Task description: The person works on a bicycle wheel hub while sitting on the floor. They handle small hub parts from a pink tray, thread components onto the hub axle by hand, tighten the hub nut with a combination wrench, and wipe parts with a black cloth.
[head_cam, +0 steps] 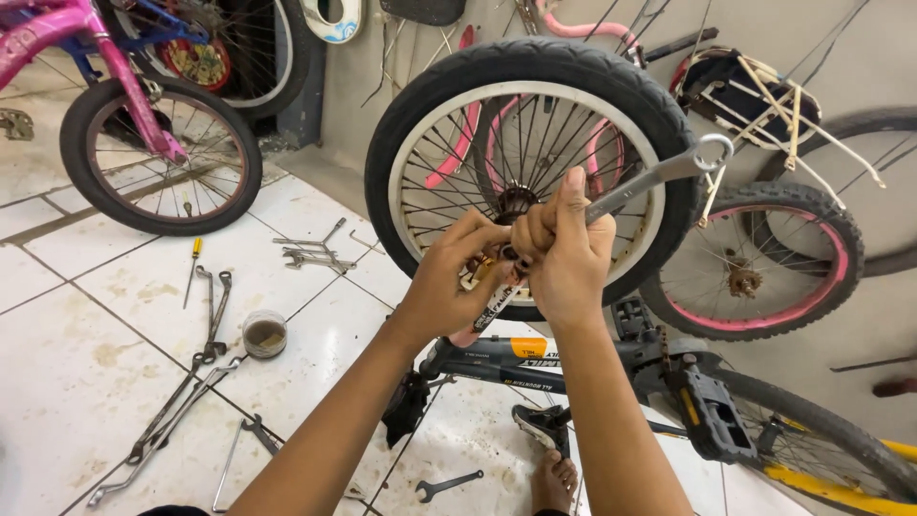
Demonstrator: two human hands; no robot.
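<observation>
From the head camera, both hands meet at the hub of the upturned bike wheel (530, 182). The right hand (564, 253) is clenched round a long steel wrench (640, 186) angled up to the right; the left hand (449, 282) pinches at the axle end. The wrench looks stiff and heavy, likely greasy, best gripped mid-shaft. Loose spanners (310, 253) lie on the tiled floor (86, 373).

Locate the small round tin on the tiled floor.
In the head view, the small round metal tin stands on the white tiled floor at left of centre, just right of the long metal wrenches and left of the left hand.
</observation>
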